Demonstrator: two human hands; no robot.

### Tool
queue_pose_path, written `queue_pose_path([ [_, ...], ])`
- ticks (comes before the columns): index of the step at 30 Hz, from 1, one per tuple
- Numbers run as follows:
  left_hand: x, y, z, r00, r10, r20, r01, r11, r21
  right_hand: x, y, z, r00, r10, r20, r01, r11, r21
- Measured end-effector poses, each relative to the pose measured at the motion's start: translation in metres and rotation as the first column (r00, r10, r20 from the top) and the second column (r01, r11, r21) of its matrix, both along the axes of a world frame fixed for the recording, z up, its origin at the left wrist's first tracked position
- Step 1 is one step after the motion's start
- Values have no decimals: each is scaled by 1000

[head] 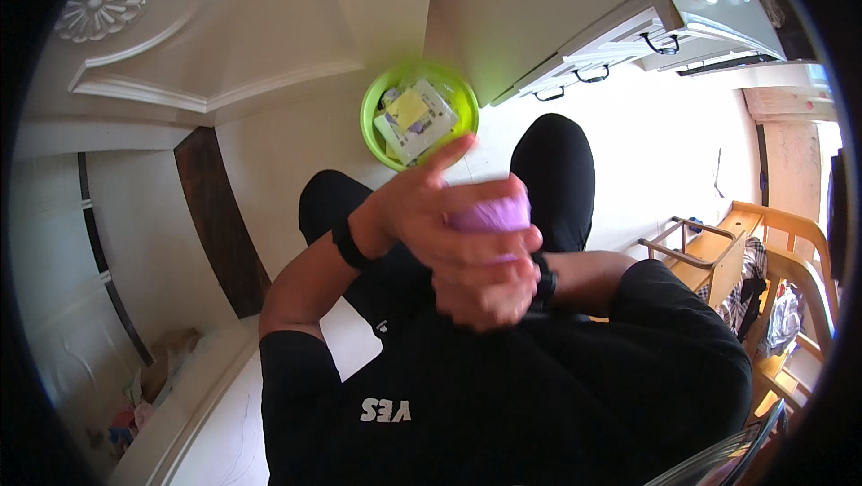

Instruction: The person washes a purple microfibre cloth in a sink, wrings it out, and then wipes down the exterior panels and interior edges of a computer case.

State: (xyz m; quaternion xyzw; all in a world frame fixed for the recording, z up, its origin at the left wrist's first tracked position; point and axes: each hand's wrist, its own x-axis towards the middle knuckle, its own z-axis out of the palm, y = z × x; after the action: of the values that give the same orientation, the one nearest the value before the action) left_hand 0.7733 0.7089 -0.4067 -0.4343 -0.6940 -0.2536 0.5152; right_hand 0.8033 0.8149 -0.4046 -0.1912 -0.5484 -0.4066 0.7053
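Note:
My left hand (465, 216) is curled around a purple object (495, 214) that looks soft or wrapped; motion blur hides what it is. The left thumb stands away from the fingers, towards the basket. Pressed close below is my right hand (485, 301), its fingers bent; blur and overlap hide how much of the purple object it grips. Both hands are in front of my black shirt (498, 405), between my knees. Just beyond them on the floor stands a round lime-green basket (368, 123), holding a white packet (431, 123) and a yellow paper piece (407, 111).
White cabinet drawers with dark handles (591, 74) stand at the upper right. To the right are a wooden chair (724, 263) and bunched cloth (751, 277). A white moulded panel (269, 28) rises at the upper left; bags (161, 365) lie at the lower left.

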Motion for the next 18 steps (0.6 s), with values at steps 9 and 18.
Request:
queue_pose_path([
  [9,6,20,78,950,-312,15,312,943,-113,14,-36,27,972,-158,-171,34,824,-566],
  [18,-5,-34,54,819,316,478,107,735,-670,-62,44,-19,703,470,-534,271,516,812],
])
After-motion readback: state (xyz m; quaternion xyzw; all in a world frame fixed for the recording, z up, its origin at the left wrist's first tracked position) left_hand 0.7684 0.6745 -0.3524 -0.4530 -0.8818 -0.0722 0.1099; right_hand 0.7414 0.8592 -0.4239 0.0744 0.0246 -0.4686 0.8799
